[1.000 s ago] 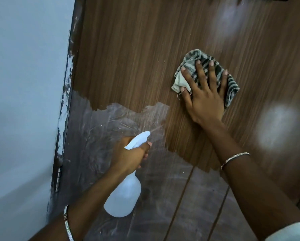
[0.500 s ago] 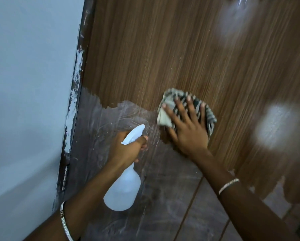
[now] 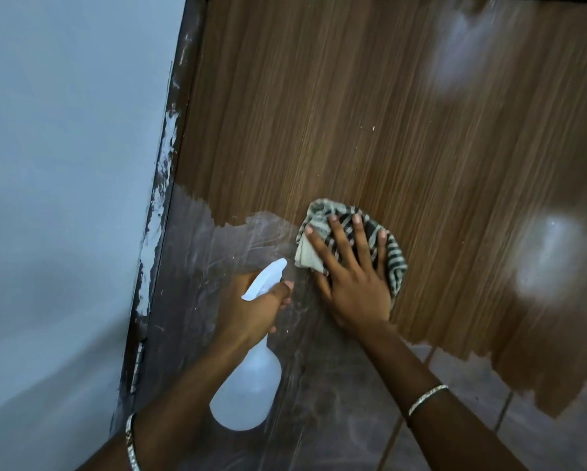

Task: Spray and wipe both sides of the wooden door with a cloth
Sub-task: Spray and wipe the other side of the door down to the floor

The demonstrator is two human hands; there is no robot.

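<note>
Pressing checked cloth (image 3: pixel 396 263) flat against wooden door (image 3: pixel 353 113) w/ R hand (image 3: pixel 353 287): fingers (image 3: pixel 359 232) straight, spread, none curled round fabric. Cloth bunched under palm, sticking out past fingertips and on pinky side, pale corner poking out on index side.

Gripping white spray bottle (image 3: pixel 248 392) by neck w/ L hand (image 3: pixel 251 311), fingers wrapped round it, trigger contact not clear. Nozzle tip aimed up-right, just beside cloth's pale corner, apart as far as visible. Bottle body hanging below L fingers, alongside L forearm.

Edges: ragged torn edge of grey, scuffed film (image 3: pixel 214 263) crossing door approx at R knuckle level. Bare wood grain above R fingertips, film below both wrists and under L fingers. Dark door frame (image 3: pixel 164 198) w/ white paint smears well left of L fingers. Hinge (image 3: pixel 137 362) low, left of L wrist. Pale wall (image 3: pixel 64 164) beyond frame.

Room: wide bare wood open above and right of R fingertips. Tight on R index side, w/ nozzle and L knuckles just beside. Soft glare patches (image 3: pixel 546 260) right of R pinky and further up.

Bangle on L wrist (image 3: pixel 131 443) and on R wrist (image 3: pixel 428 399).
</note>
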